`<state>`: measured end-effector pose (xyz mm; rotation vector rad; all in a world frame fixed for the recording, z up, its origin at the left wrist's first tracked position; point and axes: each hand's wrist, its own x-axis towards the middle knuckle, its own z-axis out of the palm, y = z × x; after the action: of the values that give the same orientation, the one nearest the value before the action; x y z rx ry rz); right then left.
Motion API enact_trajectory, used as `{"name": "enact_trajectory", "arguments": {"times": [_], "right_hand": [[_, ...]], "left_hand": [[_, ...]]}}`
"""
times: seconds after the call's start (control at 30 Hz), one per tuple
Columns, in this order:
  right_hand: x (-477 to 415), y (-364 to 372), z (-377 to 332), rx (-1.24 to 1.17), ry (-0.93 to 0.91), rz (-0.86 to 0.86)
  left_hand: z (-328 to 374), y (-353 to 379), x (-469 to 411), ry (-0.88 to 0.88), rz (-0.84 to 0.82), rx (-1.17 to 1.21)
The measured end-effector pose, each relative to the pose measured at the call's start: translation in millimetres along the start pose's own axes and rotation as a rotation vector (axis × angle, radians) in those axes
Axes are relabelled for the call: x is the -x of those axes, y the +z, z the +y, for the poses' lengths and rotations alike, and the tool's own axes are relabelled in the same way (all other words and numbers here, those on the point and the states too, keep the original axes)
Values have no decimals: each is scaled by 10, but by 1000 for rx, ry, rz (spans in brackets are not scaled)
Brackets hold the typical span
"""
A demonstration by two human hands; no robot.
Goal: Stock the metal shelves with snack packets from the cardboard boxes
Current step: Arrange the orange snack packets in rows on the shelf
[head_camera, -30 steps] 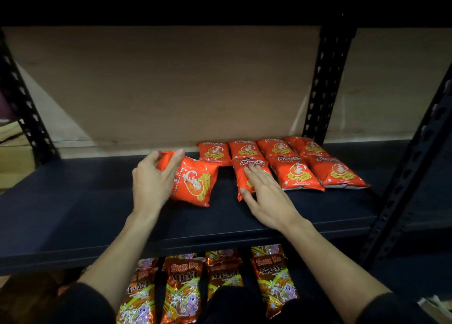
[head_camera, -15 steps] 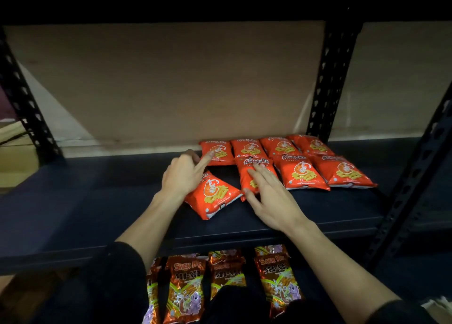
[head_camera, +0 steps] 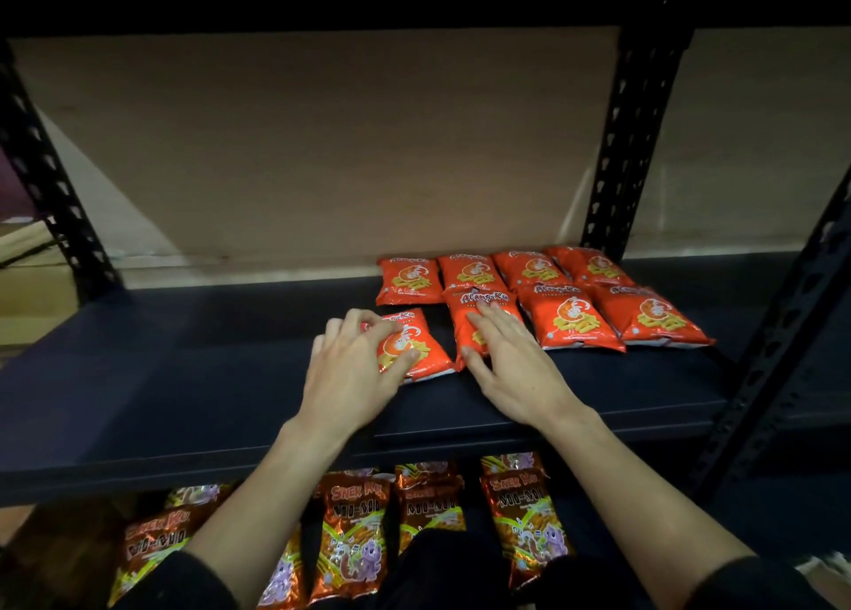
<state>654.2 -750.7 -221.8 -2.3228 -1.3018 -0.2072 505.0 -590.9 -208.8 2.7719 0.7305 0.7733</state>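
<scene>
Left hand point(head_camera: 350, 370) arches over the orange packet point(head_camera: 433, 347), fingers curled across its left side and thumb pressed on its printed face. Whether the fingertips hook under its far edge is hard to tell in this dim light. Right hand point(head_camera: 511, 360) lies flat, fingers straight, on the neighbouring packet point(head_camera: 509, 298) just right of the grip, pinning it.

The held packet lies flat on the dark metal shelf point(head_camera: 184, 379), slightly skewed, with a narrow gap to that neighbour. To finish well, I would slide it rightward until the edges meet, then square its top with the front-row packets point(head_camera: 571, 319) beyond the right hand.

It looks puffy and glossy orange, printed with a shrimp and yellow sticks.
</scene>
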Motion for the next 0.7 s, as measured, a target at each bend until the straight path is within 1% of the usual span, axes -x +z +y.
{"name": "enact_trajectory", "arguments": {"times": [0.13, 0.27, 0.4, 0.57, 0.7], "right_hand": [[6, -23, -5, -27, 13, 1], [-8, -13, -2, -20, 19, 15], [-28, -1, -7, -2, 14, 13], [-36, 6, 0, -17, 14, 26], [-23, 0, -18, -71, -8, 67]], "left_hand": [[-48, 30, -76, 26, -97, 13], [-33, 95, -155, 49, -110, 4], [38, 185, -186, 27, -59, 28], [109, 242, -213, -55, 31, 136], [100, 265, -212, -49, 61, 162]]}}
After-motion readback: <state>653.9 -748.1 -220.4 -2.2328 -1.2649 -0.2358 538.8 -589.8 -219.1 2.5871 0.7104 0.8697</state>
